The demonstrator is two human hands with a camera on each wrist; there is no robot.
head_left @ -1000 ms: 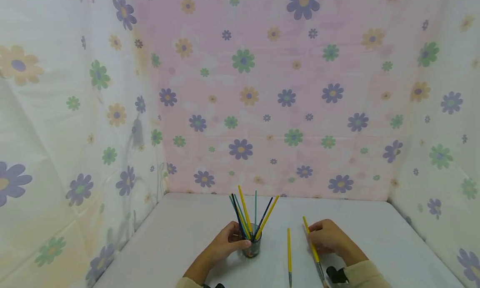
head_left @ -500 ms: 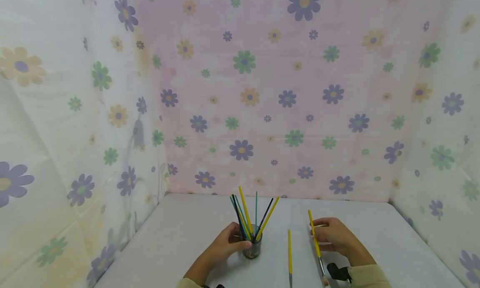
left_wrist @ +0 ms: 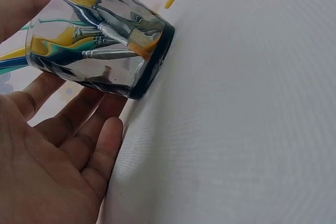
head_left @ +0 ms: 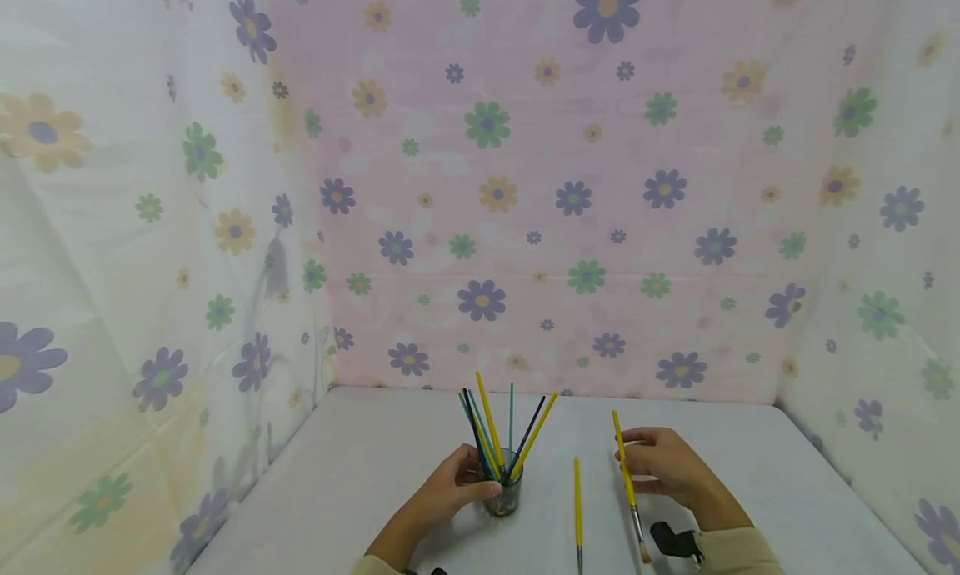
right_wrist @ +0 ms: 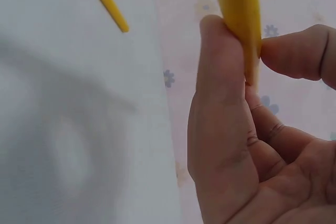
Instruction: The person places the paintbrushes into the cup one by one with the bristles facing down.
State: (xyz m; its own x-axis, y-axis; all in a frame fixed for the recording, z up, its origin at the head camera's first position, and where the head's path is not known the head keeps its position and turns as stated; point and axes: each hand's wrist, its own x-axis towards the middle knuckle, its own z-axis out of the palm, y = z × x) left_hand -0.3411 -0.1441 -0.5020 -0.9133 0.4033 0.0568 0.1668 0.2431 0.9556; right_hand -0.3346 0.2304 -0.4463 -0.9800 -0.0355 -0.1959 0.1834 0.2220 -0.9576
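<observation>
My left hand (head_left: 450, 489) grips a clear drinking glass (head_left: 506, 502) between thumb and fingers. Several yellow, teal and dark blue paintbrushes (head_left: 491, 429) stand in it, handles up. In the left wrist view, metal ferrules and bristles (left_wrist: 137, 40) show through the glass wall, close to its thick base. To the right of the glass, my right hand (head_left: 667, 465) pinches a yellow paintbrush (head_left: 627, 477) between thumb and fingertips. Its bristles (head_left: 645, 553) point down toward me. Between the hands a second yellow paintbrush (head_left: 578, 504) lies on the table, its handle pointing away.
A white-covered table (head_left: 390, 442) carries everything. Flower-printed sheets hang round it, a pink one (head_left: 525, 158) behind and pale ones on the left (head_left: 112, 267) and right (head_left: 900, 250). A black wrist mount (head_left: 672, 540) sits at my right sleeve.
My right hand has moved slightly away from me with the yellow paintbrush, and more of its bristles shows. The left hand and the glass stay where they were.
</observation>
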